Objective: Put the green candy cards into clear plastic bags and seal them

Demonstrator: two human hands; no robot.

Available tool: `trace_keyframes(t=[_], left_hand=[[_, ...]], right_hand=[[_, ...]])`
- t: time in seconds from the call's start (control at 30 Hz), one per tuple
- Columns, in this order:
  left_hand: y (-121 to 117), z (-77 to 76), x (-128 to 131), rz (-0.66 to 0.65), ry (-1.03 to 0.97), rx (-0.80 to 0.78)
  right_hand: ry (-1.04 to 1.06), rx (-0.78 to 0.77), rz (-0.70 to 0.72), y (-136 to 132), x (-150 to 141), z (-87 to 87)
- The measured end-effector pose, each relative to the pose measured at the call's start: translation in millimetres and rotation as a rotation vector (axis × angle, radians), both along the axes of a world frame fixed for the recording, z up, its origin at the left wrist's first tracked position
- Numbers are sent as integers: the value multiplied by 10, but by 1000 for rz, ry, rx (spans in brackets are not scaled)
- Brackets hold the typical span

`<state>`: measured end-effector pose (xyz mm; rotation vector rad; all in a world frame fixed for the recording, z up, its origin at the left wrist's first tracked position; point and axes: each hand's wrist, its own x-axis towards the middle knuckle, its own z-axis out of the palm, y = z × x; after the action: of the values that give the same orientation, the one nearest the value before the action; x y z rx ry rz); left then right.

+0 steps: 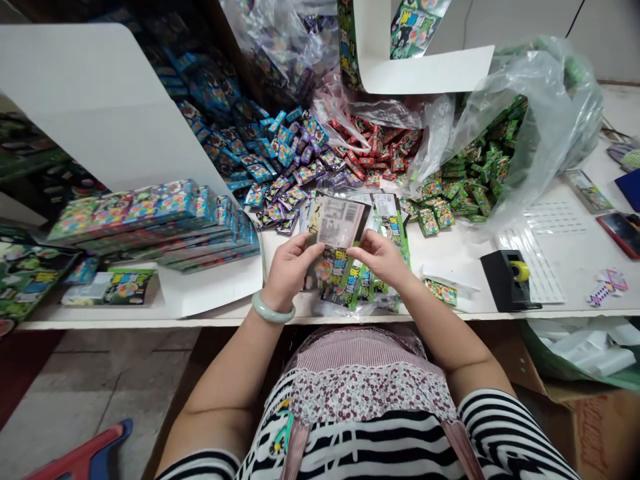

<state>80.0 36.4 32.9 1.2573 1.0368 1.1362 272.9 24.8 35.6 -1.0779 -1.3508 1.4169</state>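
Note:
A printed packet [340,223] with a barcode panel is held upright between my two hands, above the table's front edge. My left hand [290,267], wearing a pale green bangle [273,309], pinches its lower left side with thumb and fingers. At the lower right side, my right hand [381,259] pinches it the same way. Beneath and behind it lie several green and black printed packets [367,283], partly overlapping. Small purple boxes [280,193] are heaped just beyond my left hand. Whether the held packet is one piece or a few stacked is hard to see.
Stacked candy boxes [165,220] stand on a white card display [220,293] at left. Blue boxes [260,150], red boxes [377,143] and green boxes [475,180] spill beyond my hands, near plastic bags [555,113]. A tape dispenser [507,280] and a phone [620,233] lie right.

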Motion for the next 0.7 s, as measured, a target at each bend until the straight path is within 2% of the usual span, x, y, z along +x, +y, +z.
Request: trace_keyframes(t=[0.13,0.27,0.4,0.5,0.63,0.7], left_hand=[[-158,-182,179,-85,-329,-309],[-328,-321,215,-146,-341,-406],[-455,-387,205,-77,-319,-384],[-494,-409,205,-123,-332,-385],[-422,-409,211,-55,-368,-215],[-382,-404,222,-20,-359,-122]], right_hand=[[90,-159,-59,-54,119,-149],[91,-256,-119,-248,254,-305],[26,-291,-53,-460,290,-422],[-47,-222,-44,-549,338,-476],[-102,-222,180,-644,440,-529],[-94,-234,246,-698,478,-536]])
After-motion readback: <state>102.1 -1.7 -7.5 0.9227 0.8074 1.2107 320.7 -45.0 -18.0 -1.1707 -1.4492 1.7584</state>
